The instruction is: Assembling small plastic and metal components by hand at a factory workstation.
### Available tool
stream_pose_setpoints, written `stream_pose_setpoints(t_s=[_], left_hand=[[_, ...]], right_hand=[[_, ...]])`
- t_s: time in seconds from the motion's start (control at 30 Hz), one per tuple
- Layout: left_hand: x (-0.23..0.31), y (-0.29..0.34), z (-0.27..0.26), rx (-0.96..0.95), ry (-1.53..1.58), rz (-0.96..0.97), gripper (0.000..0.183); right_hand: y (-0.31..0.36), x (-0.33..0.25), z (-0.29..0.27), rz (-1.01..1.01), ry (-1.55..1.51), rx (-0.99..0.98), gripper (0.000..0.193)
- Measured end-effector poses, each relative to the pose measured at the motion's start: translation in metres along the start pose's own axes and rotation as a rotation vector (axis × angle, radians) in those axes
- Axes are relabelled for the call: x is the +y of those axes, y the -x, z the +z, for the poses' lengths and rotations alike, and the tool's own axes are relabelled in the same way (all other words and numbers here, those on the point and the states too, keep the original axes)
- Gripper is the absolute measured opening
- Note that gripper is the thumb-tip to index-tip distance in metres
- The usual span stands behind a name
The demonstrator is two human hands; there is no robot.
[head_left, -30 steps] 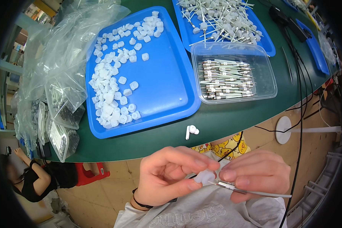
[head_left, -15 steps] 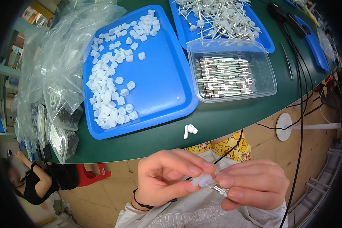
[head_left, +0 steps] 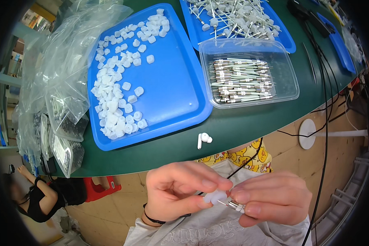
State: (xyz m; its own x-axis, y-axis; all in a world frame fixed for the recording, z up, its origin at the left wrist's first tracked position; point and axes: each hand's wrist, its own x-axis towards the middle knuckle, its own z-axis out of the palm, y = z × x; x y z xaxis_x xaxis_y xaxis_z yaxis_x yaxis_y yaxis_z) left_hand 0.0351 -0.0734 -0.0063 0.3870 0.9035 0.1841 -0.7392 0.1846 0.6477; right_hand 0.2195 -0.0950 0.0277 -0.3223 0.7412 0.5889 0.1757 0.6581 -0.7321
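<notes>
Over my lap, my left hand (head_left: 172, 190) pinches a small translucent white plastic cap (head_left: 214, 197) between thumb and fingers. Close beside it, my right hand (head_left: 276, 197) grips a thin rod with a silver metal end (head_left: 236, 206). A fine pin on that end points at the cap. Whether the pin's tip touches the cap or enters it, I cannot tell. My right fingers cover the rest of the rod.
Loose white caps (head_left: 110, 104) lie in a blue tray (head_left: 168, 92). A clear plastic box (head_left: 283, 88) holds stacked rods (head_left: 242, 82); behind it, another blue tray (head_left: 289, 43) carries capped rods. A white earbud (head_left: 203, 140) lies near the green table's edge. Plastic bags (head_left: 65, 61) sit left.
The cap and the rod's metal end have shifted slightly left, and the metal end and its pin show more clearly. Both hands keep their grips.
</notes>
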Motion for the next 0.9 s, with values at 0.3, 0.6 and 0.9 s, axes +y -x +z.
stream_pose_setpoints(t_s=[0.3, 0.6, 0.9], left_hand=[[-0.003, -0.004, 0.002, 0.026, -0.151, 0.047, 0.031], [-0.007, -0.002, -0.003, -0.026, 0.037, 0.096, 0.026], [-0.005, -0.001, 0.000, -0.014, 0.047, 0.048, 0.023]], right_hand=[[-0.003, -0.010, 0.011, 0.080, 0.060, 0.117, 0.028], [-0.004, -0.005, 0.000, 0.085, -0.041, 0.017, 0.029], [-0.008, -0.007, -0.006, 0.111, -0.092, -0.009, 0.028]])
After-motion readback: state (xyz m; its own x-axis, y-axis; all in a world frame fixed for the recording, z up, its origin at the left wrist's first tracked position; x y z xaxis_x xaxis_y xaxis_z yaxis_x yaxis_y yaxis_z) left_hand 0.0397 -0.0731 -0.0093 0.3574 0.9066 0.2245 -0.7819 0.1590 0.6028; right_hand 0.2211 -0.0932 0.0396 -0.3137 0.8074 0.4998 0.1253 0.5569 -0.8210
